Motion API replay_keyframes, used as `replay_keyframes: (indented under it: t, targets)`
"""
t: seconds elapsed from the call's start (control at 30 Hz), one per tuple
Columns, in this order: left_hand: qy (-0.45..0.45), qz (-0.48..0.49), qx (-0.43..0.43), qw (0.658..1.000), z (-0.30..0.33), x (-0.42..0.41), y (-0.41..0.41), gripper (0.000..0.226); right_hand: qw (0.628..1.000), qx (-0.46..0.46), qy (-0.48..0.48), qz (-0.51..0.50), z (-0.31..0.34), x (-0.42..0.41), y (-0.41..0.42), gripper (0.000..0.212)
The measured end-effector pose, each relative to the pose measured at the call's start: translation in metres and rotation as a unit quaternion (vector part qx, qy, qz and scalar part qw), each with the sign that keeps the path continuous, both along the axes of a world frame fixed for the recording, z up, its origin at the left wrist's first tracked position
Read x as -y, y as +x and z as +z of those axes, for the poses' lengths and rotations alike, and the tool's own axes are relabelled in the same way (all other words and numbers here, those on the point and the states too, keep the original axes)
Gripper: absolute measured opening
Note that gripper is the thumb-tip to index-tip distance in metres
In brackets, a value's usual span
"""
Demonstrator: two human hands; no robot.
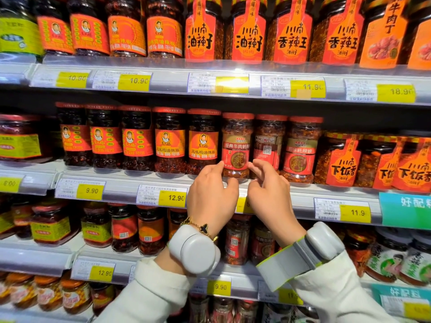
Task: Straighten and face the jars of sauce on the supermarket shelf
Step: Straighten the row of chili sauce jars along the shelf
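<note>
Watching the middle shelf: risk first. The beef chili sauce jar [237,145] stands at the lip behind a low clear shelf rail [130,174]; a hard twist or pull from either side could tip it over the rail, or knock it into the chicken chili oil jar [203,142] on its left. Left hand [211,192]: fingers curled and loosely parted, index fingertip [220,163] touching the jar's lower left edge, thumb down at the rail; not closed round anything. Right hand [268,190]: fingers bent, a small gap between them, tips at the jar's lower right, between it and the back-turned jar [268,143]; contact I cannot tell. That neighbour shows its QR code side, so it likely needs turning; the fingers could nudge it askew.
</note>
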State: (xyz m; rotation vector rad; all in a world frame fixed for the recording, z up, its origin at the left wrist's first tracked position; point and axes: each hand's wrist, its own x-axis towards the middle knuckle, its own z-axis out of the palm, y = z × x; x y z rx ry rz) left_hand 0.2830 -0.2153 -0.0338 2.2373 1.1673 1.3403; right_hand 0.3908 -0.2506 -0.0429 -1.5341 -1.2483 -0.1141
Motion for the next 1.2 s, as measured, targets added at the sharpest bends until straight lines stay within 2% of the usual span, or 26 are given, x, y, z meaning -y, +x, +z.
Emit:
replay_keyframes:
  t: [0.17,0.47,0.53,0.67,1.2]
  targets:
    - [0.032,0.019,0.004,0.999,-0.004,0.004,0.003,0.048,0.996,0.063,-0.062,-0.034,0.002,-0.003,0.002,0.053]
    - [0.019,0.009,0.014,1.000,-0.004,-0.003,0.000,0.046,0.999,-0.037,-0.007,0.015,0.002,0.001,0.002,0.046]
    - [0.020,0.008,0.021,1.000,-0.006,-0.002,0.000,0.046,0.999,-0.032,-0.018,0.013,0.003,0.000,0.002,0.049]
    - [0.027,0.013,0.006,1.000,-0.008,0.000,0.001,0.047,0.997,0.038,-0.062,-0.020,0.002,-0.003,0.004,0.053]
    - [0.021,-0.001,0.004,1.000,-0.012,-0.002,0.000,0.048,1.000,0.003,-0.030,-0.007,0.002,0.000,0.001,0.048]
